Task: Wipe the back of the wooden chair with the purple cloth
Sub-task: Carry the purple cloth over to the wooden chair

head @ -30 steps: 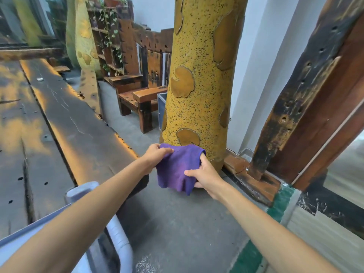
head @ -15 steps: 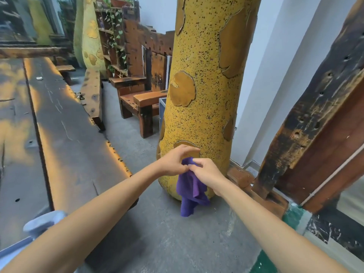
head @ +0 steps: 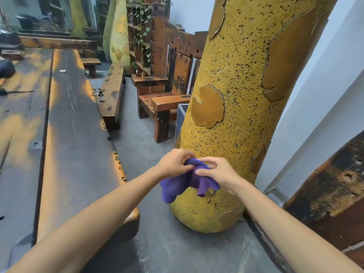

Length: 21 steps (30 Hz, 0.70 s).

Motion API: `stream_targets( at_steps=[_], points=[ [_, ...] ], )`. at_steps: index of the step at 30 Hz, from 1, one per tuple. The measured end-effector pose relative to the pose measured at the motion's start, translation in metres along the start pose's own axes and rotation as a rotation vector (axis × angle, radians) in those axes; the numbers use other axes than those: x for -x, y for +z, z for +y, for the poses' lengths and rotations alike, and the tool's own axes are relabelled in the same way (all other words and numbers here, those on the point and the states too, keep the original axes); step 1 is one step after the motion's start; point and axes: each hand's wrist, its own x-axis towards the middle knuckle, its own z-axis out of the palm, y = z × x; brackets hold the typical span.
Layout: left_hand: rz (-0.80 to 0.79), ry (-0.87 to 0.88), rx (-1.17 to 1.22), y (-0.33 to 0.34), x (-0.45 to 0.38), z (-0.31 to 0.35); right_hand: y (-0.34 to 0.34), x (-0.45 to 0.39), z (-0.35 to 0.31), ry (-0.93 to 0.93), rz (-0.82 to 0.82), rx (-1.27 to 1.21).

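Since half a second ago, both hands, left hand (head: 174, 163) and right hand (head: 215, 172), regathered the purple cloth (head: 183, 185), fingers pinched shut, before the yellow pillar (head: 236, 95). Step: cloth preparation. Next: reach the wooden chair (head: 167, 89) back, well ahead.

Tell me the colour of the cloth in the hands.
Purple cloth, clearest in the head view.

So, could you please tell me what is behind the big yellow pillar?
Behind the yellow pillar, a wooden chair and a grey box show partly; the pillar covers their remaining parts.
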Motion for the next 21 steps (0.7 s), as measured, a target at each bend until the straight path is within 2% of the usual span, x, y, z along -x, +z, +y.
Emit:
stream_targets(
  at_steps=[3,9,15,18,21],
  points=[
    [0.074,-0.067,0.021,-0.015,-0.011,-0.031,-0.001,-0.033,-0.003,-0.01,0.047,-0.005],
    [0.206,-0.18,0.023,-0.038,-0.043,-0.103,0.014,-0.125,-0.013,-0.162,-0.016,0.251],
    [0.352,-0.318,0.021,-0.068,-0.108,-0.178,0.041,-0.24,-0.039,-0.235,-0.039,0.136],
    [0.319,-0.34,0.041,-0.079,-0.148,-0.217,0.059,-0.314,-0.049,-0.21,-0.061,0.062],
    [0.18,-0.36,0.037,-0.088,-0.184,-0.257,0.077,-0.381,-0.06,-0.144,-0.06,-0.018]
  ],
)
